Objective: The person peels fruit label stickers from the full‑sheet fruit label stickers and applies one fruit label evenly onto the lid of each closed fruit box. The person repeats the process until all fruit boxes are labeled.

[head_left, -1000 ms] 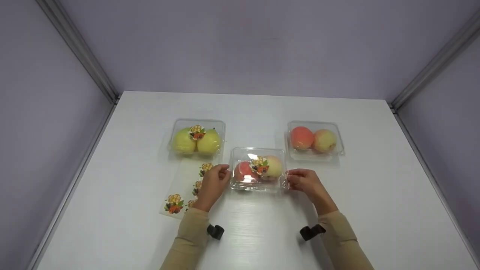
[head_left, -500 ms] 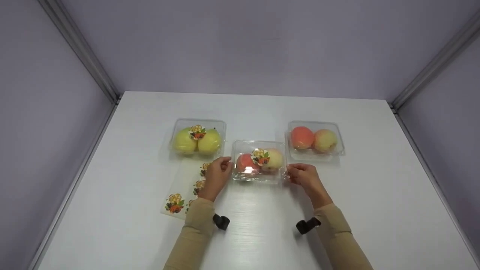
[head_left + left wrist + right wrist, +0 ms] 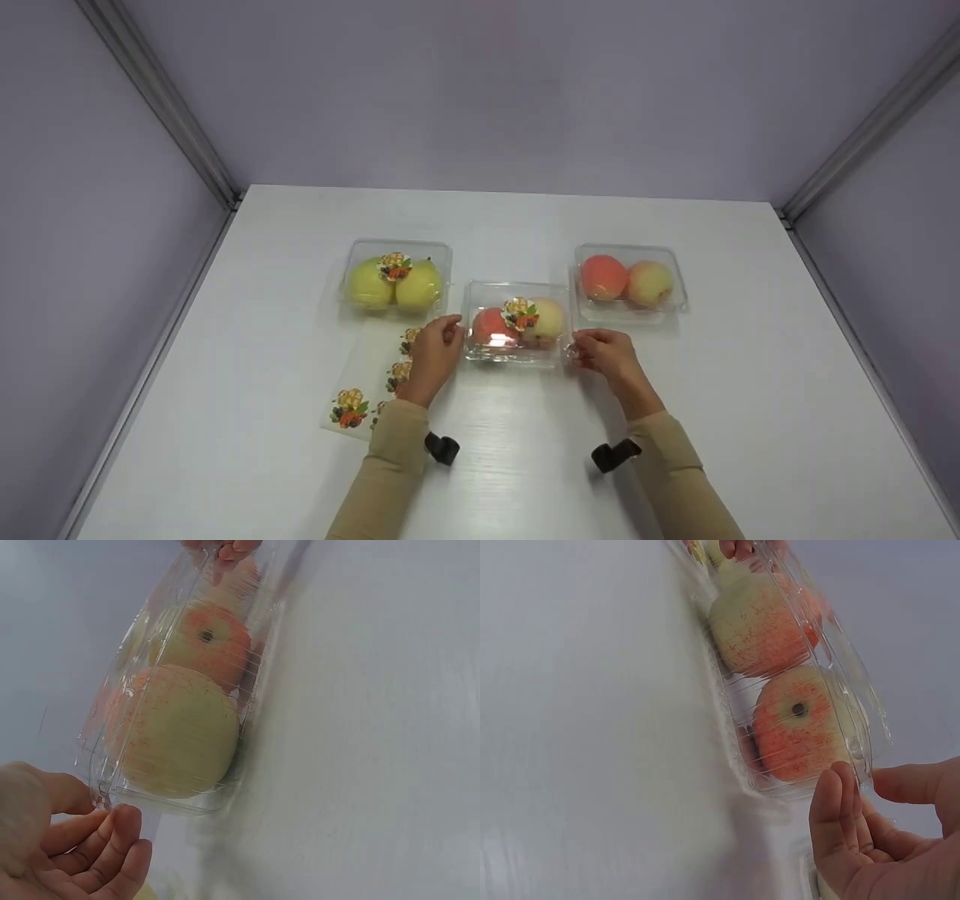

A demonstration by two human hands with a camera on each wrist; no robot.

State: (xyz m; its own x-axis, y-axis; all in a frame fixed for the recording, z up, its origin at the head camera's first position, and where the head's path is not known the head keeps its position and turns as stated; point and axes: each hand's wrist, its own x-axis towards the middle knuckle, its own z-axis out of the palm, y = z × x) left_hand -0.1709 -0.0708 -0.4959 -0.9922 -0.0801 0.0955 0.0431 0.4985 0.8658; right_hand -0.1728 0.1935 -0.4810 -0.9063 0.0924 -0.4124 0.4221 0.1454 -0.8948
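A clear plastic clamshell box [image 3: 517, 360] with two red-and-yellow apples stands at mid-table, its lid down. On the lid lies a fruit-print sticker [image 3: 519, 313]. My left hand [image 3: 435, 356] pinches the rim at the box's left end between thumb and fingers, as the left wrist view [image 3: 97, 806] shows. At the opposite end my right hand [image 3: 611, 360] pinches the rim the same way, seen close in the right wrist view. Beneath my left hand and forearm, partly hidden, is a sheet of fruit stickers [image 3: 349, 409].
Back left, another clamshell [image 3: 349, 255] holds two yellow-green pears and carries a fruit sticker. A third clamshell [image 3: 682, 274] with two apples, without a sticker, stands back right. Pale walls [image 3: 495, 97] enclose the white table [image 3: 750, 420] at the back and sides.
Both hands and the middle clamshell have moved a little away from me, toward the back, mostly in the first half second. The other boxes and the sticker sheet have stayed put.
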